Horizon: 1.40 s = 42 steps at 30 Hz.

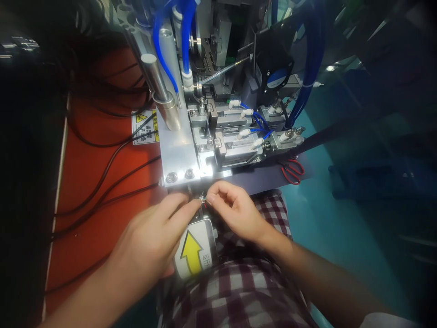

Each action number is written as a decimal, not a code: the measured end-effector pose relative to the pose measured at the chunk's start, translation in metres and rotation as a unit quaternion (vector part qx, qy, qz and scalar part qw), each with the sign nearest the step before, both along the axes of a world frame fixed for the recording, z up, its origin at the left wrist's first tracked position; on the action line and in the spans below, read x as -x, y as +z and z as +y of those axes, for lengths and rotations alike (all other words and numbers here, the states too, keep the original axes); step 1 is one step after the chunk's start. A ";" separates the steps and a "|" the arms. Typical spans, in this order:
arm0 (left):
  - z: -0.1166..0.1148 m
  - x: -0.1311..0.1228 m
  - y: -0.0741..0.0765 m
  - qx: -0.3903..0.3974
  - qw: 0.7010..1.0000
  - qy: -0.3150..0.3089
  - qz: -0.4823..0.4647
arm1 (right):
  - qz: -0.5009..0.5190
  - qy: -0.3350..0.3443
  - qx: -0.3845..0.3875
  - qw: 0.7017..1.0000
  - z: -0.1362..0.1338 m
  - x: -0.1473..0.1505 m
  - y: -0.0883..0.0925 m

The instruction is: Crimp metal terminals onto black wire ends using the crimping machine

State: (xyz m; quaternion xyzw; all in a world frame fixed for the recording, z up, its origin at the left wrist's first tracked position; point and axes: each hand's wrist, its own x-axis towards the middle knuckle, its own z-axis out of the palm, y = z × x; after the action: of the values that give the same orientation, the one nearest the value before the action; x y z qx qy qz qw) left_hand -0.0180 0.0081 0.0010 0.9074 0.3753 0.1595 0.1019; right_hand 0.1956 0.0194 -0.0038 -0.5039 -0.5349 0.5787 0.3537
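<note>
Just in front of the machine's metal plate (pixel 177 155), both of my hands meet at a tiny part with white, green and red bits (pixel 203 199), which look like thin wire ends. Its exact kind is too small to make out. My left hand (pixel 153 232) reaches in from the left, its thumb tip at the part and its fingers curled. From the other side, my right hand (pixel 237 210) pinches at the part between thumb and forefinger. Below them is a white label with a yellow arrow (pixel 191 250), on a box-like housing near my lap.
Pneumatic cylinders (pixel 239 150) with blue air hoses (pixel 307 68) stand behind my hands. A steel post (pixel 159 86) rises from the plate. Black cables (pixel 112 164) cross the orange-red surface (pixel 88 182) at left. Red-handled scissors or snips (pixel 292 171) lie at right.
</note>
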 end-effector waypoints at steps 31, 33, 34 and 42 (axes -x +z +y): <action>-0.006 -0.007 0.005 0.016 0.997 0.069 -0.015 | -0.151 -0.098 -0.086 0.980 -0.024 0.011 0.007; -0.006 -0.007 0.005 0.021 0.997 0.071 -0.018 | -0.252 -0.064 -0.227 0.939 -0.022 0.008 0.011; -0.006 -0.007 0.004 0.023 0.997 0.071 -0.018 | -0.282 -0.047 -0.277 0.917 -0.021 0.007 0.013; -0.007 -0.006 0.004 0.015 0.997 0.077 -0.015 | -0.176 -0.056 -0.115 0.976 -0.014 0.008 0.012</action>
State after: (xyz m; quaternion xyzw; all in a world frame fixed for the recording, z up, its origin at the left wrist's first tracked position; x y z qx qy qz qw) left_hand -0.0122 0.0011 0.0047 0.8715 0.4449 0.1750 0.1091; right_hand 0.1878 0.0056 0.0087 -0.5831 -0.6224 0.3949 0.3416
